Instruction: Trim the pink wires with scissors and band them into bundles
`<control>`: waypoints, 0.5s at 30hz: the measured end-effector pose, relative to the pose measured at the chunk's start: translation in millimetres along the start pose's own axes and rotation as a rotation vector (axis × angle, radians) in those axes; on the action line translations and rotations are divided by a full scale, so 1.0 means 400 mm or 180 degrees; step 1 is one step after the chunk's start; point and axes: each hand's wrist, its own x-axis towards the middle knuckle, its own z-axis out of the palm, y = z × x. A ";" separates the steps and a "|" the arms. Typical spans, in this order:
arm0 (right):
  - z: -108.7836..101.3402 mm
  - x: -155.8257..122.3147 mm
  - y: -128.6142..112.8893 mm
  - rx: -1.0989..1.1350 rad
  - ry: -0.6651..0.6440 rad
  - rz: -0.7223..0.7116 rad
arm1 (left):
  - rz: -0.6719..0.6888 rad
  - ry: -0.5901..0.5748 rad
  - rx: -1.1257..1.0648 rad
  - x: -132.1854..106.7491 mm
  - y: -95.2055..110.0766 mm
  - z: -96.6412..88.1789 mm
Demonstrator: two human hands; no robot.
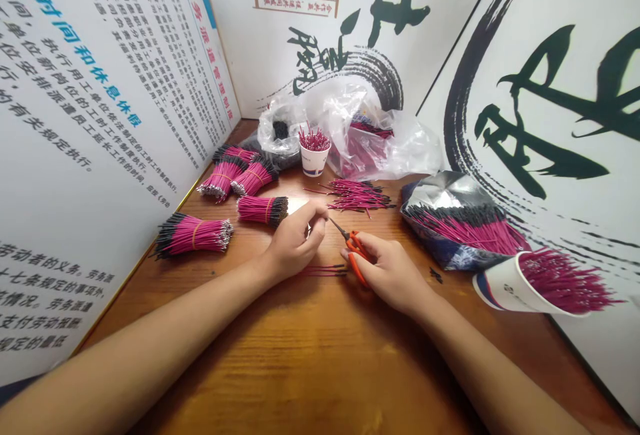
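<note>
Orange-handled scissors [356, 243] are in my right hand [395, 269], its fingers wrapped around the handles. Their dark blades point up and left, with the tips close to the fingertips of my left hand [296, 240]. That left hand is closed in a pinch, and what it holds is too small or hidden to make out. Beneath the hands, a few pink wires [323, 269] with black ends lie on the wooden table [280, 355]. Just behind my left hand lies a banded bundle of pink wires [260, 209], partly covered by it.
More banded bundles [194, 235] lie at left. A paper cup [314, 161] of wires stands at the back beside clear plastic bags [410, 145]. Loose wires [357, 196] lie mid-table. At right are an opened bag [455, 258] and a tipped cup [505, 286]. Printed panels enclose the table.
</note>
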 end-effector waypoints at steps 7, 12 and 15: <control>0.000 0.000 0.005 0.0048 0.0012 -0.0022 | 0.0073 -0.0003 -0.0004 0.000 -0.001 0.000; -0.003 -0.002 0.006 0.0034 0.0037 -0.0027 | 0.0050 -0.0015 0.0007 -0.001 -0.003 0.000; -0.004 -0.001 0.003 -0.0009 0.0028 -0.0028 | 0.0039 -0.0014 0.0029 -0.001 -0.003 0.001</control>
